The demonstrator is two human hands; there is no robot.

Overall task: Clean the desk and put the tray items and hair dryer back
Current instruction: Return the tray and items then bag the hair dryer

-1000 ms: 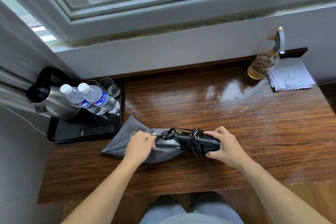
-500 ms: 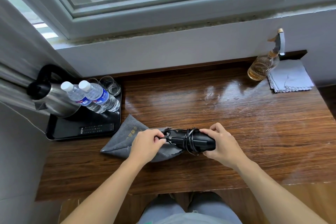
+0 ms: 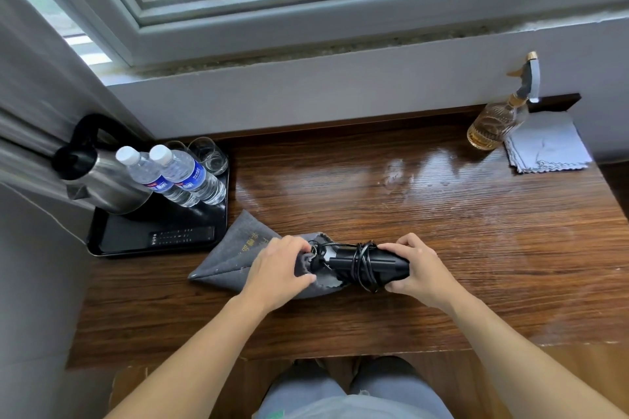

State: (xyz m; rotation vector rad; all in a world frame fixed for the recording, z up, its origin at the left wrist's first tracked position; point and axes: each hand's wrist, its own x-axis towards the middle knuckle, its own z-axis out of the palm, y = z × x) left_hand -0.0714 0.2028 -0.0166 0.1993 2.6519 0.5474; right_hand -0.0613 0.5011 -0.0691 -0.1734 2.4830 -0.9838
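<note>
Hair dryer [image 3: 372,265] gripped by right hand [image 3: 420,270] | left hand [image 3: 272,270] pinches grey pouch [image 3: 229,260] mouth beside that grip | likely best: spread mouth, feed straight

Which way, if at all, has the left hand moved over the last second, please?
Yes, slightly to the right: the left hand, gripping the grey pouch, now sits further from the black tray and closer to the hair dryer.
</note>
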